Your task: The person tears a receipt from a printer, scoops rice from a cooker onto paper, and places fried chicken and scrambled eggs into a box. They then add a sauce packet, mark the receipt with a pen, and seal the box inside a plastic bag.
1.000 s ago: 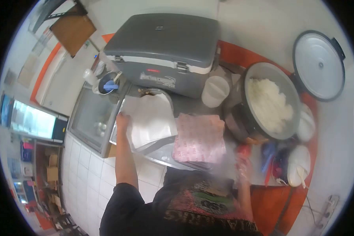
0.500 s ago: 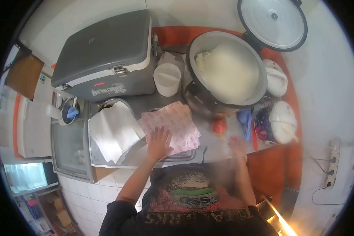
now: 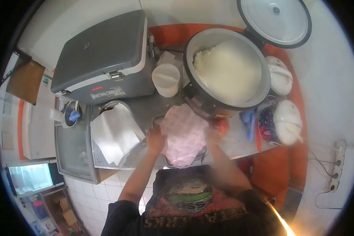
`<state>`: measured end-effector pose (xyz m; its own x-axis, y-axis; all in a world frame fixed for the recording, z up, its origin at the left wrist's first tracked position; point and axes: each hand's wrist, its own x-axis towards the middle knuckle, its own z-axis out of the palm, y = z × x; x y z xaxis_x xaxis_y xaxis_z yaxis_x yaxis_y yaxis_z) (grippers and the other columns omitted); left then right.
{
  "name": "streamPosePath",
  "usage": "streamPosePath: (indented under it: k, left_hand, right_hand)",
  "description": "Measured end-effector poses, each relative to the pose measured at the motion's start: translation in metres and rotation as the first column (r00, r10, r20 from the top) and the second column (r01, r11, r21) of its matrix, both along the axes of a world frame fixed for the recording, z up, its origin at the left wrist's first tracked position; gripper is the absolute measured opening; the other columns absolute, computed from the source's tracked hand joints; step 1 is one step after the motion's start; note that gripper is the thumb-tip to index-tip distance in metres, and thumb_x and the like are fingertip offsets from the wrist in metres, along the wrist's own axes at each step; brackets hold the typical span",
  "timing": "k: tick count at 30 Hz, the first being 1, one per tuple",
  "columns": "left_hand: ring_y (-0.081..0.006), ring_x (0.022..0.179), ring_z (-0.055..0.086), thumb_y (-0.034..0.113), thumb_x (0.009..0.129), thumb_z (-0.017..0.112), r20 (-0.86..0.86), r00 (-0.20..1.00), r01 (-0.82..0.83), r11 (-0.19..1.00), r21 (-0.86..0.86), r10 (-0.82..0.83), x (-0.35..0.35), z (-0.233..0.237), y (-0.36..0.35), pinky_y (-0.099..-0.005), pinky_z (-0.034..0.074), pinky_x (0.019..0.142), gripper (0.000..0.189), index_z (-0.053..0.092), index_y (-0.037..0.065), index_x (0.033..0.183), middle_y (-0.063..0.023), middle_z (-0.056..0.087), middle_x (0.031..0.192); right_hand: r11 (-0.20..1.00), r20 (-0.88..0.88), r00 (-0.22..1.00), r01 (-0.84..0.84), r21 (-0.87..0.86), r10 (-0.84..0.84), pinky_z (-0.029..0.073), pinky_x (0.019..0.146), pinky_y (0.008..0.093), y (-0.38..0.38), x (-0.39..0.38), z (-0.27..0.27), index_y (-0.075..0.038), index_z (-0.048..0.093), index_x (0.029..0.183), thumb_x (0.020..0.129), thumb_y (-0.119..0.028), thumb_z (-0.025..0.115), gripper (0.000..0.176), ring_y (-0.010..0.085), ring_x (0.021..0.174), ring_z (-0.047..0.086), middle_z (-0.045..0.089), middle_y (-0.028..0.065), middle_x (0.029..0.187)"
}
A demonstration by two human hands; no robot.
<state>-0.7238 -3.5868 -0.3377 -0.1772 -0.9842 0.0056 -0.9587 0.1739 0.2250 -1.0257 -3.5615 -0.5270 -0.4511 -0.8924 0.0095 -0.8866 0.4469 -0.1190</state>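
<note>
A sheet of pink printed food wrapping paper [image 3: 185, 135] is bowed between my two hands above a metal tray [image 3: 200, 156] on the counter. My left hand [image 3: 156, 140] is closed at its left edge. At the right edge, my right hand [image 3: 214, 138] closes on the paper, though its fingers look blurred. Just beyond that hand is a small red thing [image 3: 223, 126], too hazy to name. To the left, a stack of white paper sheets [image 3: 116, 133] partly covers a round metal bowl [image 3: 118, 104].
Behind the paper stands a large open cooker of white rice [image 3: 228, 70], its lid [image 3: 274, 21] raised. A grey cooler box [image 3: 102, 59] and a white tub [image 3: 166, 80] stand at the back left. White-lidded containers [image 3: 281, 122] line the right side, near a blue utensil [image 3: 248, 122].
My left hand has gone from lying flat on the pink paper to its left edge. My right hand has moved left to the paper, which is now turned and bowed.
</note>
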Motion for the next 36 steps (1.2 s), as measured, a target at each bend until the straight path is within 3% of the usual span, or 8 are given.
streamPosePath:
  k: [9, 13, 18, 22, 28, 31, 33, 36]
  left_hand:
    - [-0.0412, 0.085, 0.063, 0.021, 0.084, 0.068, -0.268, 0.945, -0.138, 0.973, 0.187, 0.186, 0.004, -0.032, 0.047, -0.0509, 0.048, 0.075, 0.024, 0.061, 0.002, 0.098, -0.0202, 0.066, 0.084]
    - [-0.0429, 0.081, 0.065, 0.019, 0.085, 0.067, -0.424, 0.864, -0.178, 0.952, 0.250, 0.273, 0.008, -0.029, 0.061, -0.0513, 0.050, 0.070, 0.022, 0.061, 0.000, 0.093, -0.0236, 0.067, 0.081]
    - [-0.0423, 0.089, 0.066, 0.025, 0.078, 0.076, -0.325, 0.918, -0.135, 0.949, 0.284, 0.228, -0.011, 0.010, 0.038, -0.0493, 0.052, 0.076, 0.040, 0.061, -0.003, 0.102, -0.0266, 0.068, 0.092]
    - [-0.0368, 0.087, 0.069, 0.021, 0.079, 0.075, -0.394, 0.889, -0.076, 0.924, 0.376, 0.234, -0.011, -0.011, 0.010, -0.0457, 0.054, 0.076, 0.039, 0.060, -0.006, 0.104, -0.0234, 0.070, 0.094]
    - [-0.0195, 0.100, 0.065, 0.008, 0.090, 0.066, -0.690, 0.220, 0.052, 0.698, 0.714, 0.689, 0.009, -0.021, 0.061, -0.0354, 0.052, 0.083, 0.044, 0.052, -0.004, 0.130, -0.0105, 0.066, 0.115]
    - [-0.0291, 0.101, 0.065, 0.010, 0.088, 0.063, -0.723, 0.099, -0.203, 0.725, 0.658, 0.684, 0.000, -0.032, 0.117, -0.0418, 0.049, 0.086, 0.038, 0.057, -0.007, 0.121, -0.0236, 0.065, 0.111]
    - [-0.0357, 0.106, 0.060, 0.007, 0.088, 0.059, -0.771, 0.423, -0.201, 0.879, 0.432, 0.476, 0.001, -0.025, 0.122, -0.0452, 0.045, 0.090, 0.037, 0.055, -0.008, 0.121, -0.0263, 0.061, 0.114]
    - [-0.0449, 0.106, 0.052, 0.001, 0.083, 0.055, -0.565, 0.740, -0.288, 0.932, 0.223, 0.364, -0.005, -0.006, 0.115, -0.0500, 0.040, 0.093, 0.034, 0.055, -0.008, 0.116, -0.0269, 0.057, 0.110]
  right_hand:
    - [0.832, 0.341, 0.939, 0.220, -0.509, -0.040, 0.048, 0.092, 0.0432, 0.038, 0.005, 0.121, -0.005, 0.070, 0.103, 0.085, -0.031, 0.065, 0.032, 0.0335, 0.095, 0.065, 0.068, 0.0156, 0.092]
    - [0.829, 0.684, 0.717, 0.461, -0.318, -0.136, 0.049, 0.093, 0.0423, 0.059, 0.014, 0.170, -0.005, 0.063, 0.120, 0.082, -0.029, 0.067, 0.045, 0.0312, 0.100, 0.065, 0.067, 0.0175, 0.100]
    - [0.949, 0.133, 0.963, 0.196, 0.246, -0.234, 0.048, 0.097, 0.0405, 0.060, 0.054, 0.222, -0.006, 0.054, 0.134, 0.076, -0.035, 0.069, 0.067, 0.0287, 0.110, 0.061, 0.061, 0.0178, 0.121]
    - [0.999, 0.265, 0.964, 0.017, -0.044, -0.005, 0.046, 0.100, 0.0418, 0.069, 0.049, 0.152, -0.008, 0.053, 0.137, 0.080, -0.037, 0.064, 0.065, 0.0301, 0.115, 0.058, 0.057, 0.0175, 0.128]
    - [0.995, 0.448, 0.894, 0.045, -0.084, -0.002, 0.045, 0.100, 0.0407, 0.074, 0.004, 0.112, -0.010, 0.056, 0.135, 0.087, -0.028, 0.057, 0.051, 0.0320, 0.113, 0.059, 0.062, 0.0154, 0.123]
    - [0.979, 0.574, 0.807, -0.030, -0.201, 0.142, 0.048, 0.094, 0.0414, 0.093, -0.015, 0.051, -0.009, 0.063, 0.124, 0.086, -0.022, 0.057, 0.041, 0.0334, 0.105, 0.062, 0.067, 0.0164, 0.112]
    - [0.950, 0.423, 0.906, -0.153, 0.272, 0.024, 0.049, 0.090, 0.0424, 0.077, -0.010, 0.105, -0.007, 0.067, 0.114, 0.084, -0.019, 0.058, 0.033, 0.0350, 0.099, 0.064, 0.068, 0.0180, 0.105]
    - [0.955, 0.627, 0.736, 0.085, 0.286, -0.253, 0.050, 0.087, 0.0445, 0.086, 0.018, 0.160, -0.004, 0.069, 0.102, 0.082, -0.017, 0.060, 0.026, 0.0371, 0.094, 0.065, 0.069, 0.0190, 0.099]
